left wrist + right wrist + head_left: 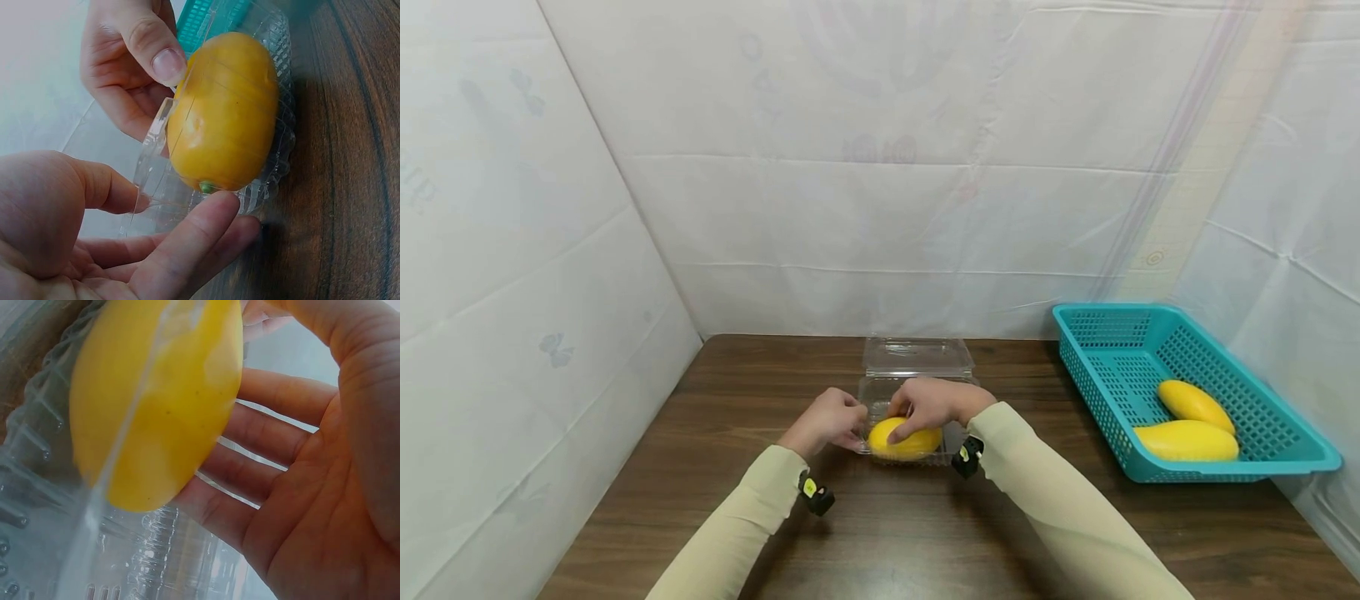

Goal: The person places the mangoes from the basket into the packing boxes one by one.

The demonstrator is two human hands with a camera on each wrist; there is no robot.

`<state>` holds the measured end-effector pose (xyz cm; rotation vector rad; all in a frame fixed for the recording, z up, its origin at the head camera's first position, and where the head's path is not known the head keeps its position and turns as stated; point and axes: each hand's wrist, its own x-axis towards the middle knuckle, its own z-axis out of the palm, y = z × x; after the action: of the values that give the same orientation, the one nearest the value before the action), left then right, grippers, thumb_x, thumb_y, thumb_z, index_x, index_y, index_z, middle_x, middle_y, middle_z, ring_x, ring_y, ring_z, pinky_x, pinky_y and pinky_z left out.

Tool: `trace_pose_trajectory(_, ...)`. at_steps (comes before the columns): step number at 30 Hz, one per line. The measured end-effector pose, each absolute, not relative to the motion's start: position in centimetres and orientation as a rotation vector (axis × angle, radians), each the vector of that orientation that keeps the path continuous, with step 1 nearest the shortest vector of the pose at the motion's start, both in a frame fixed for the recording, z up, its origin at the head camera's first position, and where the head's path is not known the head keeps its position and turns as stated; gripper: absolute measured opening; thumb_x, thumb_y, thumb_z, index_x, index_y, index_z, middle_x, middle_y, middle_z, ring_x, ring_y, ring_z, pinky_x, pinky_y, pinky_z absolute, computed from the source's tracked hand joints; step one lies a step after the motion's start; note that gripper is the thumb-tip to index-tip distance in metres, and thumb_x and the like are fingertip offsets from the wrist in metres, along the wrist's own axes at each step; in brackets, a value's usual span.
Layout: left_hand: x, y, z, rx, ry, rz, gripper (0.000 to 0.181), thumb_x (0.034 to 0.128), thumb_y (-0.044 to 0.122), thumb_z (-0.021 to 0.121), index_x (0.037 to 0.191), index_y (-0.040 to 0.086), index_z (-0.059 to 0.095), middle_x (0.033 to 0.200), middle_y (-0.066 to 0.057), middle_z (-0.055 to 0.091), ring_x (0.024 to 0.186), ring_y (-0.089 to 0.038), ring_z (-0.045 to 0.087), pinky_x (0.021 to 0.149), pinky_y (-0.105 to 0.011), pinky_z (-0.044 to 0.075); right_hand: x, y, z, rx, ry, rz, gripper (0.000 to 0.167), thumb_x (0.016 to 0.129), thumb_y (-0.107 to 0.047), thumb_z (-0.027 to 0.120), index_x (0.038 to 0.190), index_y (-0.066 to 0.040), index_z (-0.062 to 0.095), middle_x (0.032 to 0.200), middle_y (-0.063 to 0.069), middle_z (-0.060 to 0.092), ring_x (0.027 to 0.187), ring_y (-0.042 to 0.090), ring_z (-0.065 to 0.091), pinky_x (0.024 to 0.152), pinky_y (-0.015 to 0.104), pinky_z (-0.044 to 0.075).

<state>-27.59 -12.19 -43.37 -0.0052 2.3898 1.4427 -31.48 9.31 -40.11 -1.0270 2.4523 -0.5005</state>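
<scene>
Yellow fruit inside open clear plastic box on table, clamped in fingers of right hand; pinching box's left end with fingers of left hand. Could buckle thin wall or tip box if pressing unevenly. Farther right: teal basket.

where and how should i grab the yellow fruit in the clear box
Probably across the middle of the fruit, gripping near and far sides from above: it is oblong and lies lengthwise along the near wall of the box, and the lid is folded back, leaving the top open.
</scene>
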Motion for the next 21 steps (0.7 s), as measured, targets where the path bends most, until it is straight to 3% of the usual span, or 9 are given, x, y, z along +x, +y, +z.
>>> trace_pose_trajectory(13, -27.6, -12.2, -43.4, -0.004, 2.368, 1.459, 0.035, 0.0994, 0.012, 0.056, 0.125, -0.011, 0.064, 0.097, -0.02, 0.069, 0.07, -0.02, 0.069, 0.064, -0.031, 0.065, -31.1, 10.0, -39.1, -1.038, 2.47, -0.533, 0.043, 0.088, -0.045, 0.078, 0.118, -0.014, 0.075, 0.115, -0.002, 0.074, 0.1, 0.007, 0.069, 0.088, 0.027, 0.06)
trace_pose_trajectory(21, -27.6, -12.3, -43.2, 0.009, 2.381, 1.455, 0.035, 0.099, 0.011, 0.056, 0.125, -0.011, 0.063, 0.099, -0.02, 0.068, 0.072, -0.021, 0.069, 0.064, -0.031, 0.065, -30.6, 12.2, -37.0, -1.08, 2.537, -0.564, 0.054, 0.091, -0.046, 0.075, 0.128, -0.008, 0.07, 0.127, 0.006, 0.072, 0.109, 0.016, 0.069, 0.097, 0.038, 0.059)
